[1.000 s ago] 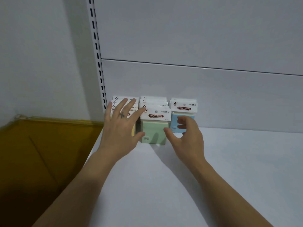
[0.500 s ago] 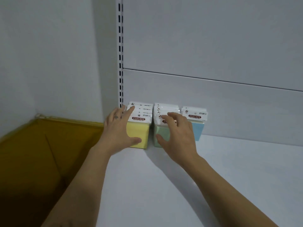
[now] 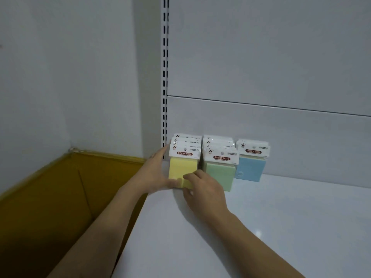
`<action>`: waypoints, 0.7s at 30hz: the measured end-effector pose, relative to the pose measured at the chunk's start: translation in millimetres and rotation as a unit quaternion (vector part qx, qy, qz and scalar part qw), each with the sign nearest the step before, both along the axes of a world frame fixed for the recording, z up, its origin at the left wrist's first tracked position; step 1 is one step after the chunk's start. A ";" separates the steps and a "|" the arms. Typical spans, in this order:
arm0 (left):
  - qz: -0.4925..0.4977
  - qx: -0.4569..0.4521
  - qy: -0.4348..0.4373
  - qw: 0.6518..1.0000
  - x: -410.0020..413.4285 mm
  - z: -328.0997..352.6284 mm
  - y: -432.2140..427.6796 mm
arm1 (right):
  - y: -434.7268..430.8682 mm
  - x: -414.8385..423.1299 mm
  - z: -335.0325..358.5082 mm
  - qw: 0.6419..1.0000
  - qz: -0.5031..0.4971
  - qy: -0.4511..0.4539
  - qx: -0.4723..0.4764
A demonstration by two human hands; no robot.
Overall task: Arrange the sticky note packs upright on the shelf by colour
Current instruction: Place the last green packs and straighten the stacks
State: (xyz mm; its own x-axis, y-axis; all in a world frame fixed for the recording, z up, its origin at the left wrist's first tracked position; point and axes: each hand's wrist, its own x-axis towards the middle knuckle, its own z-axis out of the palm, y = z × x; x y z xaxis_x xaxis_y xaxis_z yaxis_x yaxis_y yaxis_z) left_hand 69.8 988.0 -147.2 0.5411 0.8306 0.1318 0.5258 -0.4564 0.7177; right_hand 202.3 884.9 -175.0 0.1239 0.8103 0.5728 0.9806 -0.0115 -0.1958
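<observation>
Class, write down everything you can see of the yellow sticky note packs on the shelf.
The yellow sticky note packs stand upright, one behind another, at the left end of the shelf, beside the green packs. The front one shows a pale yellow pad under a white card header reading STICKY NOTE on red. The left hand holds the row's left side; the right hand pinches its lower front corner.
</observation>
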 end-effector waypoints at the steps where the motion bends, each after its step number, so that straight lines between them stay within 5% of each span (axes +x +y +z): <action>1: -0.005 -0.007 -0.001 1.000 -0.7 -2.9 0.0 | 0.0 2.3 -3.1 1.000 -0.007 -0.017 0.004; 21: 0.029 0.002 -0.027 0.999 6.0 -24.1 14.0 | 5.0 -0.2 -18.7 0.993 -0.023 -0.106 -0.034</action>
State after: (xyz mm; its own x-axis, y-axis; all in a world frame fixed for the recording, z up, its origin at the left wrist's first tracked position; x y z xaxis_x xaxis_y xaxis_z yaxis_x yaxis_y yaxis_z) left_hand 75.8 1002.0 -171.2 0.4836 0.8598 0.1638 0.5119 -0.4297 0.7439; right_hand 202.1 890.0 -193.7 0.0446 0.8441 0.5343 0.9978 -0.0643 0.0183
